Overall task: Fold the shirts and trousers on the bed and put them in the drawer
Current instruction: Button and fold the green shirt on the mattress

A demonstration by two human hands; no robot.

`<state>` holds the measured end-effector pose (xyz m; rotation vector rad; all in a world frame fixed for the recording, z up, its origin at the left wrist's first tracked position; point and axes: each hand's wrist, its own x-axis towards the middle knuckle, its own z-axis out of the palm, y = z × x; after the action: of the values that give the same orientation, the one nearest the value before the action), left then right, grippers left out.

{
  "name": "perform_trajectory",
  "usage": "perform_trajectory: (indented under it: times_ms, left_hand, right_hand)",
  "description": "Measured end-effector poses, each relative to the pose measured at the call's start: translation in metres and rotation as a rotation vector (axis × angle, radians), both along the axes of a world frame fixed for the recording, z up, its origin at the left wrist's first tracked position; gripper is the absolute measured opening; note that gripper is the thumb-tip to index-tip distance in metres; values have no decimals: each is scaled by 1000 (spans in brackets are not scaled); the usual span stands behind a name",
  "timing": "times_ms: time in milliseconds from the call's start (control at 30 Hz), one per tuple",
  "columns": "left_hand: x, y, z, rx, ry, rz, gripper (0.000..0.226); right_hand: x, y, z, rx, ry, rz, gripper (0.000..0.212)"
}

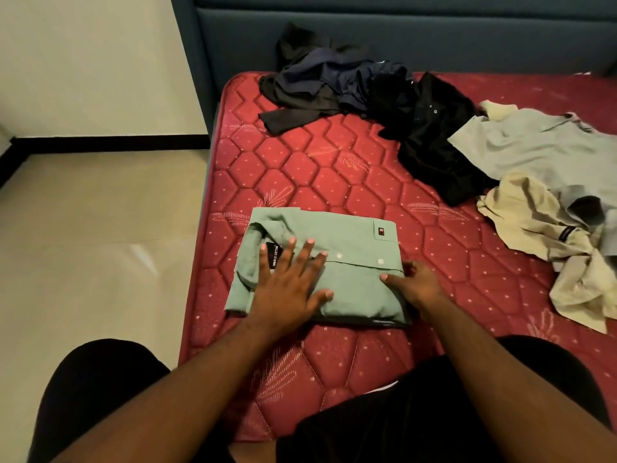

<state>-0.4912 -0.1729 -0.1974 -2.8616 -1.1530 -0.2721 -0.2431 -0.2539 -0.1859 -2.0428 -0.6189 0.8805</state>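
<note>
A folded mint-green shirt (350, 242) lies on the red quilted mattress (317, 168), collar to the left. My left hand (287, 282) presses flat on its collar end with fingers spread. My right hand (417, 282) sits at the shirt's right edge, thumb on top and fingers curled around the fold. Loose clothes lie farther back: a dark navy and grey heap (334, 85), a black shirt (430, 145), a pale grey shirt (534, 148) and a beige garment (551, 242).
A teal padded headboard (367, 31) runs behind the mattress. Pale tiled floor (100, 228) lies to the left of the bed. My dark-clad knees are at the bottom of the view. No drawer is in view.
</note>
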Motion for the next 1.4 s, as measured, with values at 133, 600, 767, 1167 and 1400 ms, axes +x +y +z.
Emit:
perform_trajectory:
  times_ms: [133,600,767,1167,1400]
  left_hand:
    - [-2,2,-21,16,166,15,69]
    - [27,-27,-18,102,35,31,55]
    - [-41,-48,-10,-198,-618,704,39]
    - [-54,7,43,-887,-1229,846,23]
    - [-100,62,33,-850,-1165,1065,28]
  right_hand:
    - [-5,-6,0,-157,-448,203,64]
    - [-55,4,-23,-326,-859,837,81]
    - [-48,-13,-14,-311,-751,594,78]
    - [-67,-41,20,3,264,-282,72]
    - [-148,-66,17,-243,-219,177,117]
